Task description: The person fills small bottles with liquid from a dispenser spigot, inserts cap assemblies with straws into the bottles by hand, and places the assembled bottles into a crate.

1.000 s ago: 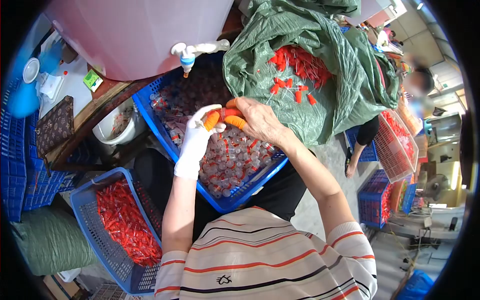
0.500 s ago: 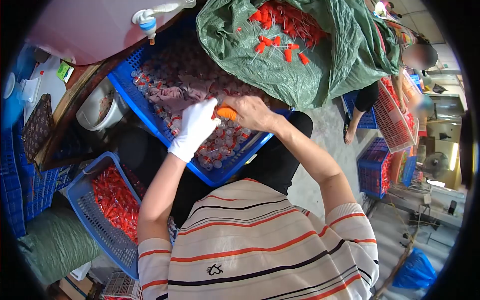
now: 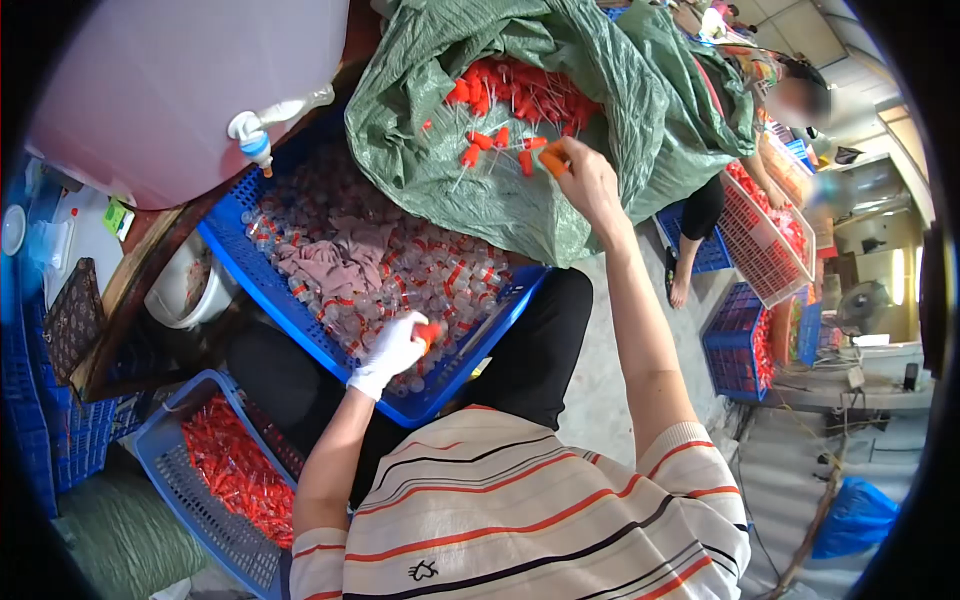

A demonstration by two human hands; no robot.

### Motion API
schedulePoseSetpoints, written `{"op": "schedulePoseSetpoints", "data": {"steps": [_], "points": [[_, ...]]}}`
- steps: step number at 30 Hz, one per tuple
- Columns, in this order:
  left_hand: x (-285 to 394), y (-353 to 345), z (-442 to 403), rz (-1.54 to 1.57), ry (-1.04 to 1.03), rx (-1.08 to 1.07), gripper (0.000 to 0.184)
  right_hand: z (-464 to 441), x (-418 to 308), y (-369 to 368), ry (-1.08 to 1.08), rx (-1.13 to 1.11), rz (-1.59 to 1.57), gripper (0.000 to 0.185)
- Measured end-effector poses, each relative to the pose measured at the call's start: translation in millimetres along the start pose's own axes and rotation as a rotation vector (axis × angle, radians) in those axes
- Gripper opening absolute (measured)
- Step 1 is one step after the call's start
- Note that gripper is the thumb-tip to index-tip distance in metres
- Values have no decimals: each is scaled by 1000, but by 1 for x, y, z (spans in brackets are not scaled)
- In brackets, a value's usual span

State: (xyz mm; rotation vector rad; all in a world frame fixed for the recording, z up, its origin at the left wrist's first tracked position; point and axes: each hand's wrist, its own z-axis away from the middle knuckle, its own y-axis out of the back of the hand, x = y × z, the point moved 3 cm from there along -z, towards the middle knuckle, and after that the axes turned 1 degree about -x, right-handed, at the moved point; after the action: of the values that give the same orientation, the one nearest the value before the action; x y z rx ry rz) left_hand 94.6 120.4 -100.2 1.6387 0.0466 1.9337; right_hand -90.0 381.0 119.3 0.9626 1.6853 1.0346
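Observation:
My left hand [image 3: 395,350], in a white glove, is closed on a small red piece [image 3: 428,332] above the front part of a blue crate [image 3: 448,392]. Small clear containers with red bands [image 3: 455,275] fill this crate, and a pink cloth [image 3: 345,255] lies on them. My right hand [image 3: 583,178], bare with orange coverings on its fingertips, is over the edge of a green sack [image 3: 600,235]. Its fingers are curved and apart, with nothing visible between them. Just left of them, red caps with thin clear stems [image 3: 525,162] lie in the sack.
A blue basket of red pieces [image 3: 235,470] stands at the lower left, near a white bucket [image 3: 190,290]. The large pale vessel's tap [image 3: 252,135] juts over the crate. At the right, another person's hand [image 3: 775,195] is at a pink basket [image 3: 765,240].
My hands have separated. My right hand has moved up and right to the sack; my left hand has moved down over the crate's front. The head view has shifted.

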Motion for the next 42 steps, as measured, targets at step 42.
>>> {"op": "schedulePoseSetpoints", "data": {"steps": [42], "points": [[19, 195, -47, 2077, -636, 7, 53, -67, -235, -29, 389, 61, -711, 28]]}}
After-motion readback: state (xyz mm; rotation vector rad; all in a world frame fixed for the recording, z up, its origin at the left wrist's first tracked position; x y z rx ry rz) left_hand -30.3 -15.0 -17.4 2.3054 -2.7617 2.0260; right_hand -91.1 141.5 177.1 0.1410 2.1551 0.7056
